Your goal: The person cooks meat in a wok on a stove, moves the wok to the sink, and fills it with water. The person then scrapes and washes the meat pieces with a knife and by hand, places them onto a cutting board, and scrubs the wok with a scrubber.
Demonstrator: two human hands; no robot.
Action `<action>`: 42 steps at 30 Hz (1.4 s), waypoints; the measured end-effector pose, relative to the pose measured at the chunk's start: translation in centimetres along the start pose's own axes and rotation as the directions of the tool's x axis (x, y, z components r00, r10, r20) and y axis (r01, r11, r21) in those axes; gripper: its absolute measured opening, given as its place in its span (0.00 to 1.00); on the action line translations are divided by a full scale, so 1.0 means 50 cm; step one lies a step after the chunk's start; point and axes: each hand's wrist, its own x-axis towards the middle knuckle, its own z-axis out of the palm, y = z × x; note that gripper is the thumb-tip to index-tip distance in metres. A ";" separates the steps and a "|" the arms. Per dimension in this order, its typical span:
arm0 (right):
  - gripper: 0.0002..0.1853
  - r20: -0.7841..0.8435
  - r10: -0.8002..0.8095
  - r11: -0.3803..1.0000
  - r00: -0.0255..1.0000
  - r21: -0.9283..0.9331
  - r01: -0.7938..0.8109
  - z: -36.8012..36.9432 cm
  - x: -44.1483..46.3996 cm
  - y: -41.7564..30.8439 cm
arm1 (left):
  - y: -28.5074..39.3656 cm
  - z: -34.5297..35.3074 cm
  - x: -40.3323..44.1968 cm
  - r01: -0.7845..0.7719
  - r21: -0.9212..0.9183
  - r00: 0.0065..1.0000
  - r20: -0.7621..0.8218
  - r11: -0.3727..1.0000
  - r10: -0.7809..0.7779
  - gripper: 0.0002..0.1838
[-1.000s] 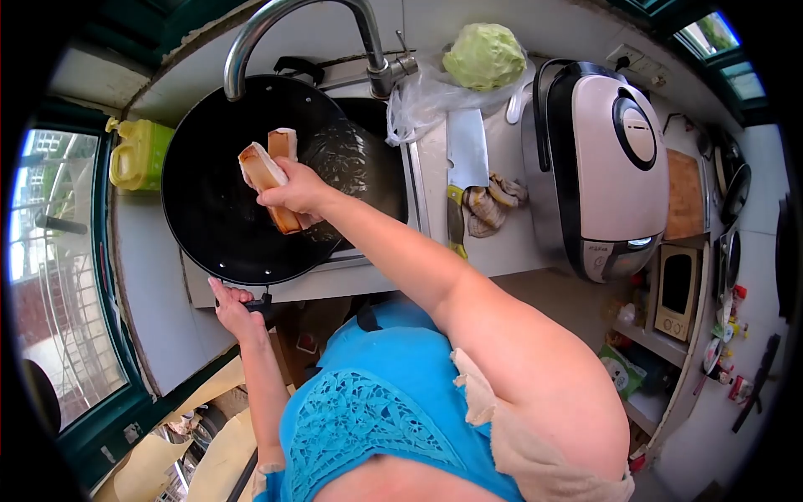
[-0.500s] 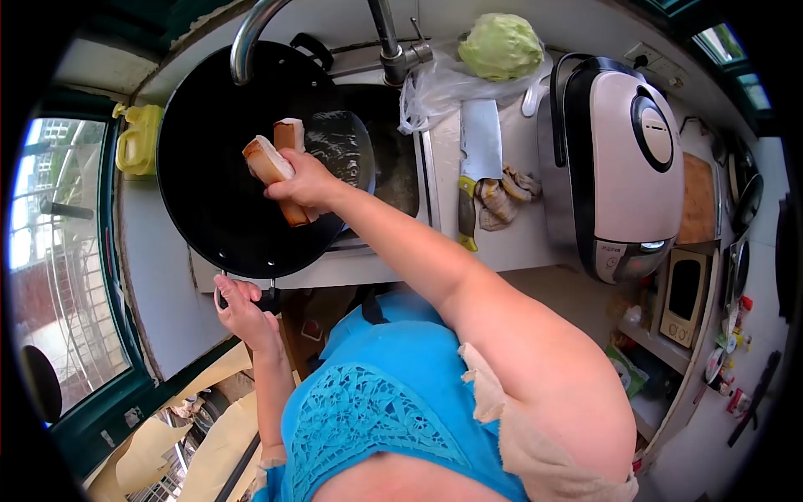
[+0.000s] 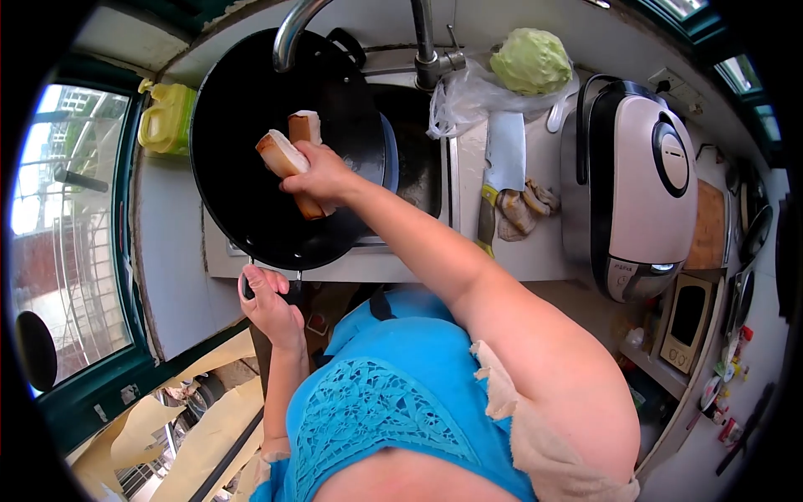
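A large black wok [image 3: 251,192] sits at the left, partly over the sink. My right hand [image 3: 322,177] reaches into it, fingers closed around thick slabs. One browned slab with a white side [image 3: 280,153] points up and left from my grip. Another browned slab [image 3: 305,127] lies behind it, and a brown end shows below my hand. They look like skin-on meat, but I cannot tell for certain. A wet sheen shows on the wok's right side. My left hand [image 3: 272,305] grips the wok's near handle [image 3: 248,287] at its front edge.
A faucet [image 3: 422,50] arches over the wok beside the sink [image 3: 418,159]. On the counter are a cleaver [image 3: 505,151], greyish-brown pieces [image 3: 523,209], a cabbage [image 3: 531,61] on a plastic bag [image 3: 464,96], and a rice cooker [image 3: 648,184]. A yellow jug [image 3: 166,117] stands left.
The whole view has shifted, so things appear farther right. The clear pool of water on the wok's right side shows less distinctly. Both hands keep their holds.
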 end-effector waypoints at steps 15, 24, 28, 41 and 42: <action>0.14 -0.011 -0.050 0.346 0.999 -0.938 0.007 -0.117 0.015 -0.069 | -0.232 -0.172 0.086 0.612 -0.314 0.708 -0.190 0.726 -0.680 0.23; 0.25 -0.601 -0.099 0.034 0.793 -0.799 -0.601 -0.478 0.141 -0.021 | -0.195 -0.256 0.103 0.668 0.454 0.715 -0.170 0.590 -0.678 0.39; 0.27 -0.649 -0.072 0.047 0.757 -0.761 -0.647 -0.496 0.142 -0.026 | -0.191 -0.316 0.106 0.268 0.628 0.958 -0.095 0.731 -0.270 0.33; 0.13 0.075 0.372 0.468 0.925 0.845 -0.257 -0.066 0.092 -0.043 | -0.118 0.139 0.367 0.815 -0.403 0.579 0.547 0.415 -0.605 0.14; 0.12 0.067 0.367 0.403 0.928 0.887 -0.223 -0.049 0.107 -0.059 | -0.132 0.158 0.382 0.823 -0.488 0.563 0.629 0.292 -0.536 0.14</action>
